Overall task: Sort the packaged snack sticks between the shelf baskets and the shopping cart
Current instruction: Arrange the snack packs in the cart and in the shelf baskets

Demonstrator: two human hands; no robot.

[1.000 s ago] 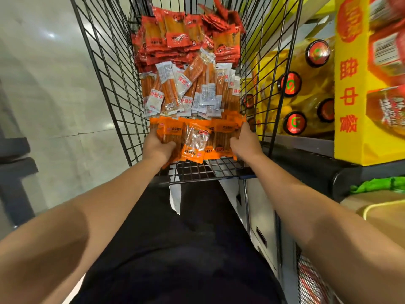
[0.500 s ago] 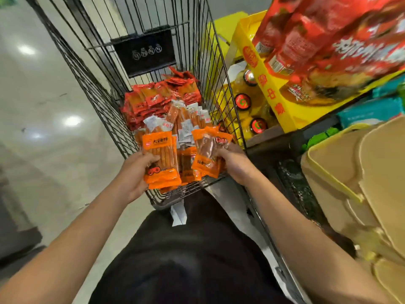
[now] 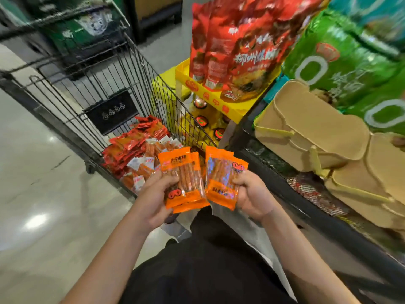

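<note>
Snack sticks (image 3: 185,176) above pale glossy floor (image 3: 43,194), beside stocked shelf (image 3: 306,200).

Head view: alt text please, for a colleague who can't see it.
Left hand and right hand each grip orange snack-stick packs above the cart's near end; more packs lie inside, tan shelf baskets at right.

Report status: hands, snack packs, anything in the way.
Left hand grips a stack of orange packs. Right hand grips another stack. Both held above the cart's near end; more packs inside. Nothing in the way.
</note>
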